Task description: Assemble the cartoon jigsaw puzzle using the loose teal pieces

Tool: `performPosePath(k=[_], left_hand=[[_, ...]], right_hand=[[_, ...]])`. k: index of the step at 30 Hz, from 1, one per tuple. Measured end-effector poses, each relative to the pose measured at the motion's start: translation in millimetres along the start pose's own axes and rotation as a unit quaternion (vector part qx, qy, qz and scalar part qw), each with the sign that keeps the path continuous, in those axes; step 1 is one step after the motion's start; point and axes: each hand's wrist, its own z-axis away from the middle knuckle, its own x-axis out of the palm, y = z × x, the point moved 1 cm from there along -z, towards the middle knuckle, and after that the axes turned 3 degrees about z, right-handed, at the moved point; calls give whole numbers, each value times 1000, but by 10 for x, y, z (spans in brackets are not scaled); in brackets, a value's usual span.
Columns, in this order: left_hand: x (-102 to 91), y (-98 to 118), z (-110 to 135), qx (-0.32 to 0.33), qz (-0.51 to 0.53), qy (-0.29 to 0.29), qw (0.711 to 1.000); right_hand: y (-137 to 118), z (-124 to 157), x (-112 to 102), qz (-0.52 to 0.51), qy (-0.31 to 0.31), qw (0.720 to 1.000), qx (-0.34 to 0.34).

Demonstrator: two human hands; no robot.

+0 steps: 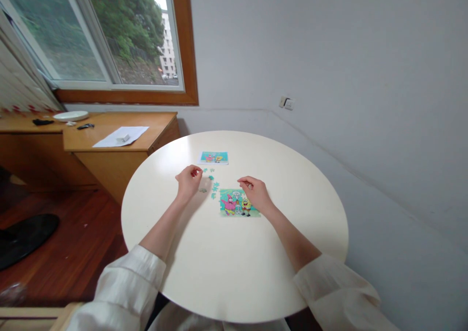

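I cannot tell whether my left grip (189, 181) or right grip (256, 192) pinches anything; loose pieces (216, 185) should align with the puzzle (229, 205) before pressing.

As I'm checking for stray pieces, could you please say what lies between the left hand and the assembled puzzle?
In the head view, loose puzzle pieces lie on the table between the left hand and the assembled puzzle.

Loose puzzle pieces (215, 186) lie near the left hand (189, 182). The right hand (256, 193) partly covers the joined puzzle (229, 205).
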Motion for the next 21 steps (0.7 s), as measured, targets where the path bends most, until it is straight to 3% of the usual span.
performPosePath(k=[21], left_hand=[[85, -79, -25, -28, -7, -30, 999]], right_hand=[[215, -93, -150, 14, 64, 997, 31]])
